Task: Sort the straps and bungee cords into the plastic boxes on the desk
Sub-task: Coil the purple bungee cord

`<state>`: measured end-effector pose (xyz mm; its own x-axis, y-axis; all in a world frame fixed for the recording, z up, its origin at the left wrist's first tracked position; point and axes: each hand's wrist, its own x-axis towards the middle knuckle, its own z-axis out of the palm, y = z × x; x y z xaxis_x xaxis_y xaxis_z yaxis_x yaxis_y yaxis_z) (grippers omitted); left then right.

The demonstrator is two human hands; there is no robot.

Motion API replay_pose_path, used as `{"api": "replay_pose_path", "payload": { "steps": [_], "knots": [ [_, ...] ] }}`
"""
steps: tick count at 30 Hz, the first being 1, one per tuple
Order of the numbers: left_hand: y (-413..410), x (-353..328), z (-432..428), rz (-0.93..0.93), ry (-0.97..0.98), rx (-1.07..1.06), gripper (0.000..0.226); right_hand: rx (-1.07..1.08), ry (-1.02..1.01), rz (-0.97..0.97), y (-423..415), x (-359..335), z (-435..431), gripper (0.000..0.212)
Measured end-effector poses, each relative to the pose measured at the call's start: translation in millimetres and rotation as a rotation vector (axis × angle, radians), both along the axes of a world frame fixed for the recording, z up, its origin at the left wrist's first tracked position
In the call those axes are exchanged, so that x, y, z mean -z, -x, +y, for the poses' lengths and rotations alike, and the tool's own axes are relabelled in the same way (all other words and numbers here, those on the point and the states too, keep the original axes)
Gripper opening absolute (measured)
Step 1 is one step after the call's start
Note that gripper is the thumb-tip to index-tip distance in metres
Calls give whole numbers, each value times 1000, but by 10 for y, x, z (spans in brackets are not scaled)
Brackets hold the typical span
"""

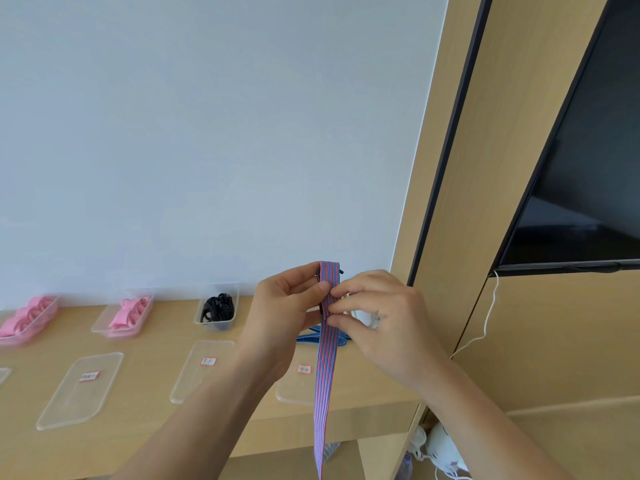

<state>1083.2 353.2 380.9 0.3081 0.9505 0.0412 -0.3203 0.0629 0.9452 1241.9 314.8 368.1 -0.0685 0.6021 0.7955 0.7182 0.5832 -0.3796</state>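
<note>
**Desk against white wall: striped strap held up in both hands, mid-fold**

Wooden desk (pixel 162 327) is set against a white wall (pixel 207 133); a dark wall screen (pixel 588 168) is seen at right. Three clear plastic boxes are lined up along the back of the desk: a left pink-strap box (pixel 27 323), a second pink-strap box (pixel 123 317) and a black-strap box (pixel 218 310). Clear lids (pixel 81 389) with red-edged labels are laid flat in front; the label text is too small to be read.

Striped strap (pixel 323 375), blue and red, is held above the desk, well apart from the three boxes in view. Its top is doubled over and the tail hangs straight down past the desk edge. Left hand (pixel 287 306) is closed on the fold, thumb pressed on the front face. Right hand (pixel 388 317) pinches the strap just below, between thumb and forefinger. A small dark fitting shows at the fold; its type cannot be determined.

Blue straps (pixel 308 337) are glimpsed on the desk behind the hands. Whether a box holds them is hidden.

Judgement: the strap is being folded into a bundle. The fold should be pinned by the left thumb while equal lengths of tail are gathered by the right hand, edges aligned and no twist let in. The destination is probably beside the blue straps; unconfirmed.
</note>
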Motion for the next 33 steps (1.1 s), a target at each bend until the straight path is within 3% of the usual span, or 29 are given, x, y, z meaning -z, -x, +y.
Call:
{"api": "replay_pose_path", "payload": {
  "steps": [3,6,9,15,19,22,33],
  "knots": [
    [6,12,3,9,-34,-12,25,33,69,114,-13,-149,11,22],
    [7,-18,-18,42,-75,10,27,24,381,165,-17,-293,64,46],
    [16,-47,-20,49,-60,-19,27,-53,541,186,-23,-383,140,41],
    [23,-27,-58,89,-40,-77,21,-131,554,430,-24,-449,154,39],
    [24,-32,-102,182,-104,-17,34,-131,540,531,-32,-468,180,37],
    [-9,-30,-126,230,-152,-53,44,-127,536,540,-33,-477,182,36],
    [-80,-21,-142,223,-192,-88,33,-103,461,456,-45,-489,121,40]
  ]
}}
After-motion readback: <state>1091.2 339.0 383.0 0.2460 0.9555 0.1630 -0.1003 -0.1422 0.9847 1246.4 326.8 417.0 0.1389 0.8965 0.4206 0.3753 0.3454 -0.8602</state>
